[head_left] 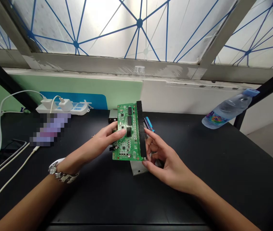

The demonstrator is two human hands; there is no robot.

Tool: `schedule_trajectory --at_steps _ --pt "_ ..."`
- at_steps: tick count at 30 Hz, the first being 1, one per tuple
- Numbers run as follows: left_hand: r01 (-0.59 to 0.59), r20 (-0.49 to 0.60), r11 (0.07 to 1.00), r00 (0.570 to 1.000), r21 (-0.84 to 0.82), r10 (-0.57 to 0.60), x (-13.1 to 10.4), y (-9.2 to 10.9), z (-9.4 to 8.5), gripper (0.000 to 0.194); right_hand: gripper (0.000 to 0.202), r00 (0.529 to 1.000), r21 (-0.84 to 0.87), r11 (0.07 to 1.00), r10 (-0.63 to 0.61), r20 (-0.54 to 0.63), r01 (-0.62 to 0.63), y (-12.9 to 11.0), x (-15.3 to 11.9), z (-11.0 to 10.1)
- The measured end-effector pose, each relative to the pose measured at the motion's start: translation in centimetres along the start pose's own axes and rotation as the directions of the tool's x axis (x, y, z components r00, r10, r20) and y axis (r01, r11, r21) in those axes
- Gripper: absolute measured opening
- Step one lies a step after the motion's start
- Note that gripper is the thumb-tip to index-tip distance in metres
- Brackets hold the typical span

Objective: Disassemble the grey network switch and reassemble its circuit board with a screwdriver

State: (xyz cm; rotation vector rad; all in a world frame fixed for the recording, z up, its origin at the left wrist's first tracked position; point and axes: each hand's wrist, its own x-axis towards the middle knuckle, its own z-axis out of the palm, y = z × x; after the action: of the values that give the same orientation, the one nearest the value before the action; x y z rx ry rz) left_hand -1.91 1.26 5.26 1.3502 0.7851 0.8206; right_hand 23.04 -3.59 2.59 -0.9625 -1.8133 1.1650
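A green circuit board (124, 141) with black chips is held up above the dark table, its long black connector strip (141, 134) along the right edge. My left hand (105, 136) grips the board's left side, thumb on its face and fingers behind. At the right edge, my right hand (165, 160) touches the strip with curled fingers, thumb near the lower right corner. Beneath the board, a grey metal plate (138, 170) lies partly hidden. Behind the strip, blue pens or markers (149, 123) are partly visible.
A water bottle (230, 109) leans at the back right, near a black post. At the back left is a white power strip (76, 108) with chargers. White cables (13, 175) run along the left side by a blurred phone (52, 130). The black table (213, 154) extends rightward.
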Motion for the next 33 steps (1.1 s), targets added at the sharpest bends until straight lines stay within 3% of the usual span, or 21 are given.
schedule_trajectory --at_steps 7,11,20,29,33 --pt "-0.082 -0.003 0.988 0.997 0.129 0.083 0.0 -1.0 0.8 0.058 0.091 0.955 -0.061 0.953 -0.292 0.058 0.295 -0.3 -0.5 1.7" --pt "-0.093 0.043 0.994 0.995 0.055 0.091 -0.2 -1.9 1.0 0.064 0.092 0.923 -0.075 0.920 -0.381 0.061 0.385 -0.6 -0.7 2.2" --pt "-0.113 0.018 0.993 0.993 -0.025 0.113 -0.2 -2.5 2.0 0.057 0.093 0.928 -0.084 0.924 -0.367 0.068 0.372 -0.5 -0.7 2.4" --pt "-0.100 0.015 0.993 0.995 -0.056 0.101 -0.1 -2.4 2.0 0.055 0.097 0.948 -0.092 0.945 -0.308 0.077 0.314 -0.5 -0.8 1.9" --pt "-0.099 0.046 0.985 0.993 -0.140 0.107 0.1 -1.9 1.5 0.053 0.095 0.949 -0.077 0.946 -0.313 0.023 0.314 -0.9 -0.8 1.6"
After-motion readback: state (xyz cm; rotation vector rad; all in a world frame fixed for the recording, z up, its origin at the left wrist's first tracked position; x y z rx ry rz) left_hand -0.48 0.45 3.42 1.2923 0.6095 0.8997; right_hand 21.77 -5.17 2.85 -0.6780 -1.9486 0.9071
